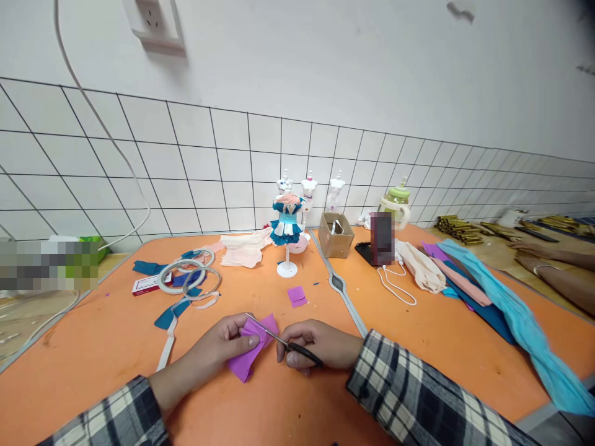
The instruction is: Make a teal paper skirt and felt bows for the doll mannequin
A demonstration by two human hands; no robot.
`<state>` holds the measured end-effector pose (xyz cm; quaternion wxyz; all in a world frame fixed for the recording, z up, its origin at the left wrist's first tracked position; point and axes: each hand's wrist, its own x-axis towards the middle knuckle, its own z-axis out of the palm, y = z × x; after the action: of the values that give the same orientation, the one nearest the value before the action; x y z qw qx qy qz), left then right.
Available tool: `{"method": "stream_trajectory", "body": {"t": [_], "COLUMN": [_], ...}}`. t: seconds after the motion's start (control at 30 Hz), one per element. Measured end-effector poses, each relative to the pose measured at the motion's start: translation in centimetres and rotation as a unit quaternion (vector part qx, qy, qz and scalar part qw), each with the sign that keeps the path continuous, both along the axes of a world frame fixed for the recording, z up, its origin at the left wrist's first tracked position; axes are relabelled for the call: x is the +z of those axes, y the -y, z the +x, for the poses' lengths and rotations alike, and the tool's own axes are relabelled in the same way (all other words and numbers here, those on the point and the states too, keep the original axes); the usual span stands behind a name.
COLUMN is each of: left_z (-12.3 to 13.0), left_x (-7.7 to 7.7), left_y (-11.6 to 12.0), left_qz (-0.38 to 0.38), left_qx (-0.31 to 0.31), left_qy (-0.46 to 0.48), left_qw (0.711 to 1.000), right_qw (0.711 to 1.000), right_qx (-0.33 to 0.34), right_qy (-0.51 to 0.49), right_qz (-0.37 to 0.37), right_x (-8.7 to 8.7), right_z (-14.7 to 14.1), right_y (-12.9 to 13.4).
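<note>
My left hand (229, 341) pinches a piece of purple fabric (248, 361) above the orange table, thumb on top. In my right hand (320, 344) is a pair of scissors (304, 354) with black handles, the fingers wrapped round them. The thin metal blades reach left across the upper part of the fabric; whether they are open or closed on it I cannot tell. A small purple fabric piece (297, 297) lies flat on the table beyond my hands. Behind it a miniature dress form (287, 229) wears a teal and light-blue ruffled outfit.
Tape rolls (181, 277), a red-and-white box (147, 284) and teal scraps lie left. A cardboard box (336, 236), a phone (382, 238) with a white cable and a bottle (396, 201) stand behind. Blue fabric (515, 316) lies right, near another person's arm (558, 275).
</note>
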<state>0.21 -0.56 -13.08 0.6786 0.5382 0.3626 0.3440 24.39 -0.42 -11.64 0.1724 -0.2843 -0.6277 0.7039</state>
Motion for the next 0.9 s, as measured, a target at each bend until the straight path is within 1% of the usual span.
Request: {"method": "stream_trajectory", "body": {"t": [0.2, 0.33, 0.43, 0.53, 0.7, 0.83, 0.9], "left_z": [-0.10, 0.00, 0.10, 0.07, -0.14, -0.20, -0.17], "left_x": [-0.10, 0.02, 0.12, 0.09, -0.13, -0.22, -0.21], "left_y": [-0.10, -0.25, -0.34, -0.42, -0.67, -0.84, -0.90], "left_qz": [-0.002, 0.044, 0.069, 0.068, 0.083, 0.093, 0.090], "left_qx": [-0.002, -0.004, -0.011, -0.021, -0.055, -0.048, -0.056], "left_qy": [-0.013, -0.033, -0.052, -0.075, -0.106, -0.116, -0.120], "left_qw": [1.000, 0.999, 0.996, 0.995, 0.989, 0.988, 0.987], "right_qw": [1.000, 1.000, 1.000, 1.000, 1.000, 1.000, 1.000], "right_qx": [-0.016, 0.002, -0.001, -0.011, -0.002, -0.008, -0.007], "right_qy": [-0.010, -0.010, -0.014, -0.007, -0.016, -0.007, -0.008], "right_qz": [-0.011, -0.029, -0.021, -0.012, -0.004, -0.005, -0.007], "right_x": [-0.11, -0.30, -0.40, -0.41, -0.45, -0.49, -0.51], "right_z": [0.08, -0.11, -0.34, -0.42, -0.50, -0.63, -0.69], "right_y": [0.09, 0.19, 0.26, 0.32, 0.37, 0.38, 0.40]}}
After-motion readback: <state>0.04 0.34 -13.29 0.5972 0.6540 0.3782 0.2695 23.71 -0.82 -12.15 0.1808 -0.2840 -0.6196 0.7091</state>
